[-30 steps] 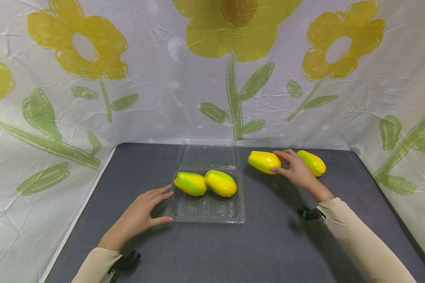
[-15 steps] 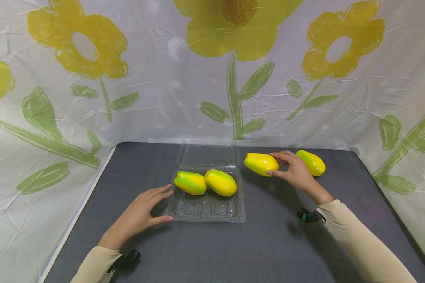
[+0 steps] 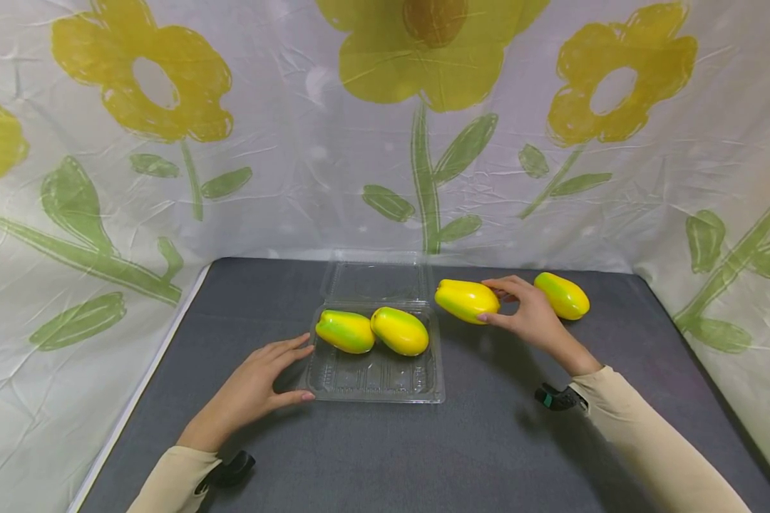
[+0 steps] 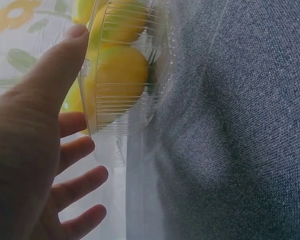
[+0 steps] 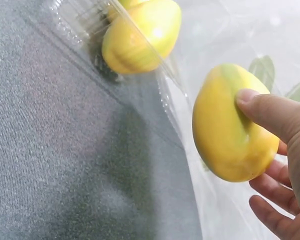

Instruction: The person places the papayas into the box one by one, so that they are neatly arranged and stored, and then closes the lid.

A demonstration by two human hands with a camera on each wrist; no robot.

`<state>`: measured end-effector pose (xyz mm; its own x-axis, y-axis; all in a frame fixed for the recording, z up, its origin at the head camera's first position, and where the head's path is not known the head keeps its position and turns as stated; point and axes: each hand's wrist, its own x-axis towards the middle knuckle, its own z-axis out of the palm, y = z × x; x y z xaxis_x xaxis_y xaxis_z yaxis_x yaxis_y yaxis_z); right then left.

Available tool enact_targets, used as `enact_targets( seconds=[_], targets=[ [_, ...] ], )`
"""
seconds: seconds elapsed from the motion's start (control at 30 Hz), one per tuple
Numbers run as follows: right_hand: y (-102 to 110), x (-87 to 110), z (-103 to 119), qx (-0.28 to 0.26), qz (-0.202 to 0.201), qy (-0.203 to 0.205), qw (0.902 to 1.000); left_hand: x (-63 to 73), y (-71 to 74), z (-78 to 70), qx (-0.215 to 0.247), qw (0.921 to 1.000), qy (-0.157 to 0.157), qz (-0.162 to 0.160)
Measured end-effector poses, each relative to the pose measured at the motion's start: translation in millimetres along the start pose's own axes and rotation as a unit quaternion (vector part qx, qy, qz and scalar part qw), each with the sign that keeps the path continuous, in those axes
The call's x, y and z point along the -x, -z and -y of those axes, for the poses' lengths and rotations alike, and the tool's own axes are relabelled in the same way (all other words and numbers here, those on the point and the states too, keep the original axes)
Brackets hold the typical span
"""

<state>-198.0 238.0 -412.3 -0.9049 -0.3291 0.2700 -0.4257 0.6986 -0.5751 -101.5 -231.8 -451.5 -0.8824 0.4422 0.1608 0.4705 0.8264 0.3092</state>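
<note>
My right hand pinches a yellow-green papaya between thumb and fingers. In the right wrist view the thumb lies across this papaya, held above the table. Two more papayas, a greener one and a yellower one, lie side by side in the back half of a clear plastic clamshell box. Its lid is folded back toward the curtain. My left hand is spread at the box's left side, thumb and fingertips right at the rim. The left wrist view shows the fingers loosely extended.
Another papaya lies at the back right, just behind the right hand. The dark grey table ends at a white curtain with printed flowers, close behind the lid. Black wrist bands hang under both wrists.
My right hand has moved slightly left and toward me with its papaya, closer to the box. The left hand and the boxed papayas stay in place.
</note>
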Motion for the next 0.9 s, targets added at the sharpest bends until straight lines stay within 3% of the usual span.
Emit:
enact_targets(
  seconds=[0.67,0.9],
  targets=[
    [-9,7.7,17,-0.021,0.014,0.004,0.9997,1.4,-0.4,-1.3,-0.003,0.9998,-0.010,-0.017],
    [-13,7.4,24,-0.026,0.021,0.020,0.9992,1.0,2.2,-2.2,0.001,1.0000,0.004,0.004]
  ],
)
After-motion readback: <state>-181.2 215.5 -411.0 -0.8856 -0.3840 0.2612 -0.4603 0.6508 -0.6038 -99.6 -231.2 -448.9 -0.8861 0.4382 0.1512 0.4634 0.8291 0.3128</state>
